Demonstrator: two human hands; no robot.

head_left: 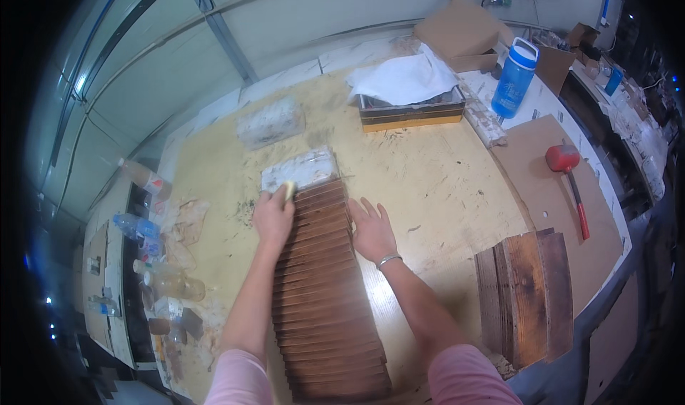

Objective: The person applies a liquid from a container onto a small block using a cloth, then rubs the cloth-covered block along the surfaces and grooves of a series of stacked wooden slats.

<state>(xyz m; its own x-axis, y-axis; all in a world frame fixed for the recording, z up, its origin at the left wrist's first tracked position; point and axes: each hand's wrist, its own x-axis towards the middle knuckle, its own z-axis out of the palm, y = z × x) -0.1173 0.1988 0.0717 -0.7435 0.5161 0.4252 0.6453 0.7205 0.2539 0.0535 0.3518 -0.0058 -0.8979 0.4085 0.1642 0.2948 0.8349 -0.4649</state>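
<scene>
From the near edge of the table (435, 184) up toward its middle, we have a long row of brown boards (325, 298), overlapping like shingles; since each leans over its neighbour, one knock at the side could, we judge, set several sliding. By the near right corner stands a stack of boards (524, 291), close enough to our right forearm that a careless elbow might topple it. Near the row's far end, our right hand (373, 232) is loosely open, fingers spread along the right side, gripping nothing we can see; pushing too hard there could skew the line. Our left hand (274, 216) is closed around a small yellowish pad (290, 189) at the opposite side, where a heavy stroke might catch a board's edge. Just beyond, a white-wrapped block (300, 168) meets the last board; if it slipped, the row could spread.
</scene>
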